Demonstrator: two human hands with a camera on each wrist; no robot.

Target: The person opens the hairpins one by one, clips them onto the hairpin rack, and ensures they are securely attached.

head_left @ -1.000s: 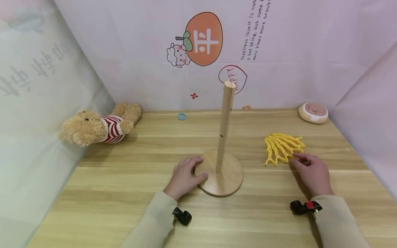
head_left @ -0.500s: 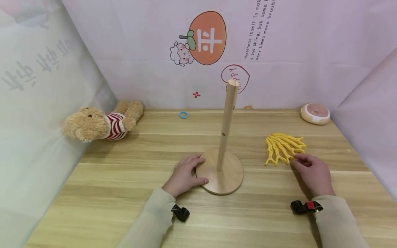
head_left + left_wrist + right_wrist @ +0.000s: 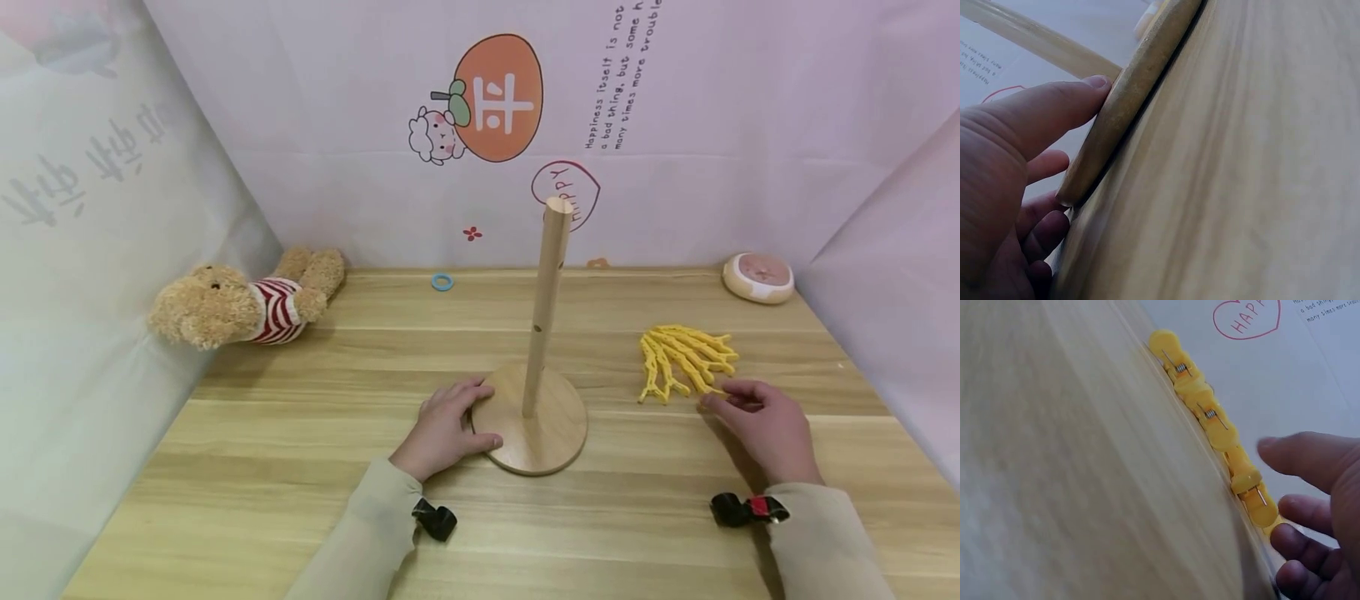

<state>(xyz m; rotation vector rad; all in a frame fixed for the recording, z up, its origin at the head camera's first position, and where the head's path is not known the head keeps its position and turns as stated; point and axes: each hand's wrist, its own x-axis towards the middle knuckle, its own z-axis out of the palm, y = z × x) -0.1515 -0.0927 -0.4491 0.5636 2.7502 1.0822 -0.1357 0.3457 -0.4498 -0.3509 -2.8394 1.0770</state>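
Observation:
A wooden stand (image 3: 549, 308) with an upright round post and a disc base (image 3: 551, 437) is on the table in the head view. My left hand (image 3: 442, 425) holds the left rim of that base. In the left wrist view the thumb (image 3: 1072, 100) lies on its top, and the other fingers curl by its edge. Several yellow clothes pegs (image 3: 675, 354) lie fanned out on the right. My right hand (image 3: 772, 429) is at the nearest peg's end, between thumb and fingers. In the right wrist view, metal springs show on the pegs (image 3: 1213, 415), and the thumb stands apart from them.
A teddy bear (image 3: 217, 308) in a striped top lies at the back left. A blue ring (image 3: 442, 282) and a round pinkish-topped object (image 3: 759, 277) lie along the back edge. White printed cloth (image 3: 337, 125) walls the table (image 3: 300, 483) at the back and sides.
My right hand has shifted slightly right and toward me. The nearest yellow peg has turned, its end now closer to me. My left hand stays on the stand's base.

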